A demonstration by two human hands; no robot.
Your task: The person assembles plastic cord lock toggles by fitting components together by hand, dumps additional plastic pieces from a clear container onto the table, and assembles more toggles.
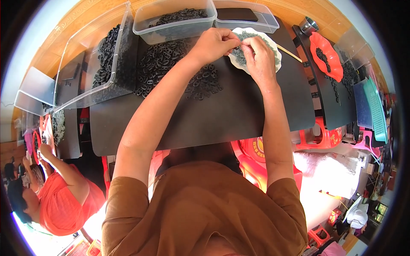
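Both hands meet over a white scalloped plate point(277, 57) that holds many small grey-green pieces point(270, 42). My left hand point(213, 43) is closed in a pinch at the plate's left edge. Close against it, my right hand point(259, 59) pinches too, its fingertips nearly touching the left ones. A dark bit shows at the fingertips, too small to name. Left of the plate, a heap of small black parts with oval holes point(159, 64) spreads over the dark table point(205, 121); my left forearm crosses in front of some of it.
A large clear bin point(114, 70) and a clear tub point(174, 30) hold more black parts. Behind the plate is another clear tub point(269, 21). A thin stick point(289, 53) lies right of the plate. Farther right are a red scalloped dish point(317, 42) and metal cup point(308, 26). A person in red sits left.
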